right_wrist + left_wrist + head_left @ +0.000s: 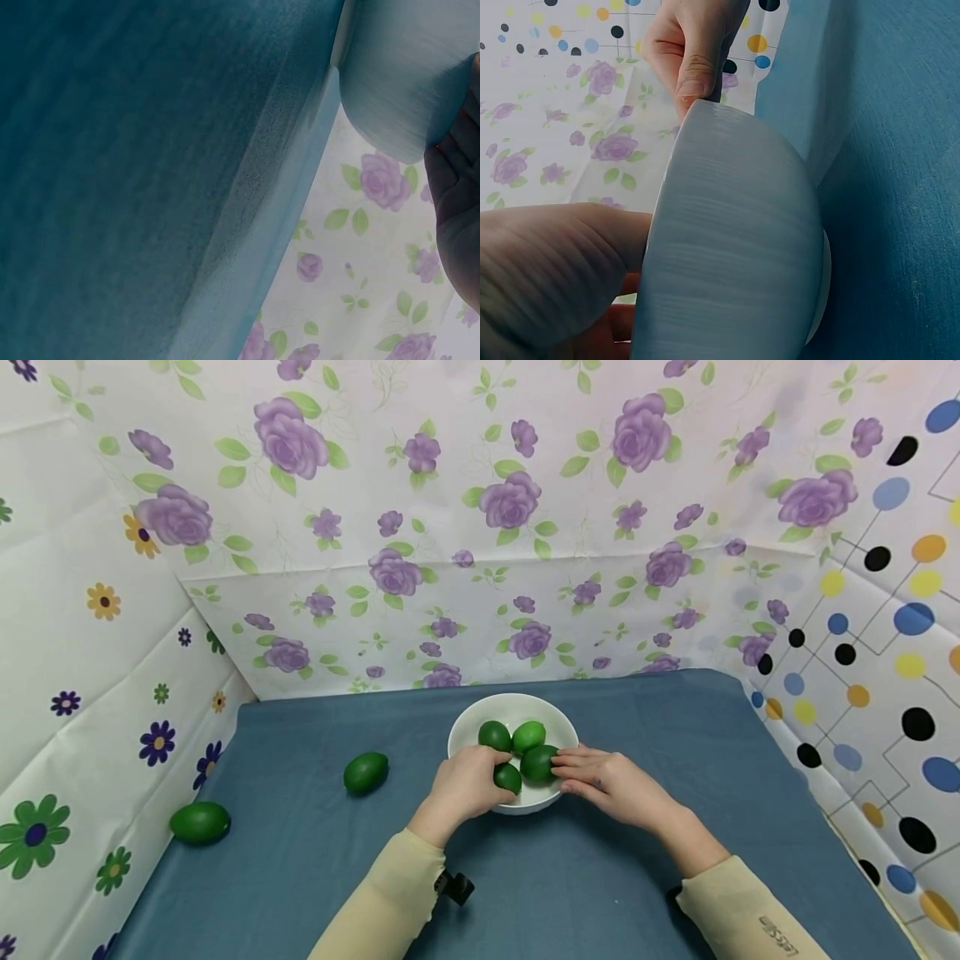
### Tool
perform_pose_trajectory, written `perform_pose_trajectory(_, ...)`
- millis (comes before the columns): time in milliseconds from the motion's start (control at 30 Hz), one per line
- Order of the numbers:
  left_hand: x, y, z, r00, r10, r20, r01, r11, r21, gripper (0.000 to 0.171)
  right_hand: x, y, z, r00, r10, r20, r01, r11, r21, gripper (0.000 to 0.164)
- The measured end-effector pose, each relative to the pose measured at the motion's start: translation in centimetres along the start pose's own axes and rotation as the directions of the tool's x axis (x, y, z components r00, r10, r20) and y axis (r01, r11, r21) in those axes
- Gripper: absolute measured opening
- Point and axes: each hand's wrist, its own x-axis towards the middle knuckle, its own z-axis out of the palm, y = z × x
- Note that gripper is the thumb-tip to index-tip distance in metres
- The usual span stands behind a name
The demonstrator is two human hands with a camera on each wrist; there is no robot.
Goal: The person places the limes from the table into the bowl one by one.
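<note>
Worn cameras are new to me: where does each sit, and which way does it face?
Head: on the person's head, facing forward and down into the bowl; both sleeves, left fingers and right fingers show.
Left wrist: on that wrist, facing the bowl's outer side; left fingers at left, right fingers at top.
Right wrist: on that wrist, facing the blue cloth and flowered backdrop; right fingers at the right edge.
Shared: both wrist views show the bowl's outside and right fingers.

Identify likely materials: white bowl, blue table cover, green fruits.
White bowl: probably glazed ceramic, possibly plastic; smooth wall, soft sheen.
Blue table cover: likely fabric, matte; fine grain close up.
Green fruits: real or plastic, unclear; smooth surfaces, slight highlights.
</note>
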Motion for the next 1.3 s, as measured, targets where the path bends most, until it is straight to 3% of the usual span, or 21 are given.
perform_pose_trajectory(367,-0.3,0.0,0.2,1.000,0.014,-0.026,-0.014,1.000,-0.007,0.055,0.2,-0.1,-0.1,1.000,-0.013,-0.001,0.013,1.000,-0.004,0.036)
perform_pose_trajectory(667,-1.0,-0.5,0.6,0.989,0.090,-0.118,-0.094,0.995,-0.027,0.046,0.2,-0.1,-0.2,1.000,-0.002,0.011,0.002,1.000,0.002,0.036)
perform_pose_trajectory(1033,-2.0,-1.7,0.8,0.957,0.149,-0.250,-0.208,0.951,-0.229,0.034,0.1,-0.2,-0.1,1.000,-0.002,0.007,0.002,1.000,-0.001,0.036)
perform_pose_trajectory(1300,-3.1,-2.4,0.5,0.902,0.150,-0.405,-0.291,0.904,-0.313,0.032,0.1,-0.1,0.0,1.000,0.002,0.006,-0.002,1.000,0.005,0.036)
